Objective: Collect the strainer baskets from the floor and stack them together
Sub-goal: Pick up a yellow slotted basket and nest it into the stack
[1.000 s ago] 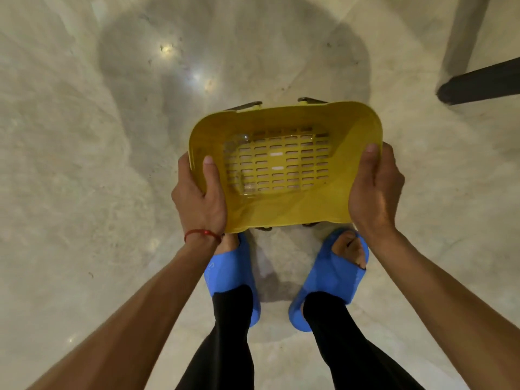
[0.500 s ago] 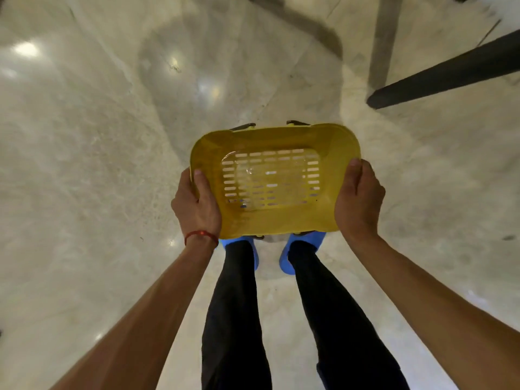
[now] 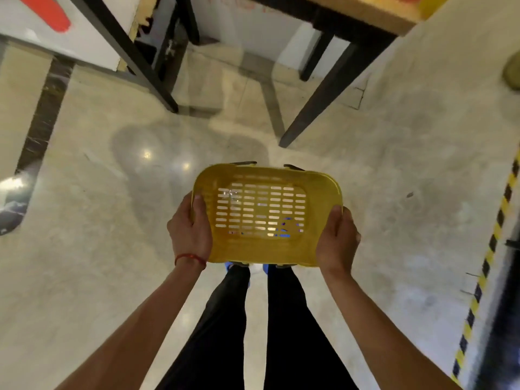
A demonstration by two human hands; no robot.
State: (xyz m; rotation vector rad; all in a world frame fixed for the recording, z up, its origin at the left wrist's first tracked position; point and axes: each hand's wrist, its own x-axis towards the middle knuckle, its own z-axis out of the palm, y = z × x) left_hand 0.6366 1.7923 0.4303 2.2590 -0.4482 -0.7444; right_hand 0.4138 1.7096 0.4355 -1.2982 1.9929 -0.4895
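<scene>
Since 1 yellow strainer basket (image 3: 267, 215) is already off the floor (image 3: 84, 249) and is carried level in front of the body, above the feet, collection is judged partly done.

Grip: the basket is held at both short ends by 2 hands. The left hand (image 3: 190, 235) is curled round the left wall, with the thumb hooked over the rim. The right hand (image 3: 336, 243) is wrapped round the right wall, with the thumb laid on the rim. The open side is faced up. The floor and a blue slipper (image 3: 287, 223) are seen through the slotted bottom. 2 dark handles (image 3: 244, 163) are folded at the far rim. Whether a 2nd basket is nested inside cannot be told.

Left to do: no other basket is seen on the floor, so the remaining count is unknown. Stacking is judged not yet done. A yellow shape (image 3: 430, 4) is cropped at the top right corner; it may be another basket, but that cannot be told.

Surroundings: black table legs (image 3: 318, 94) are planted just ahead, under a wooden tabletop (image 3: 365, 9). Yellow-black striped tape (image 3: 489, 249) is run along the right. A round olive object (image 3: 513, 74) at the right edge is not identified.

Obstruction: the legs are judged the nearest snag for a forward carry. The floor is glossy, so footing should be watched.
</scene>
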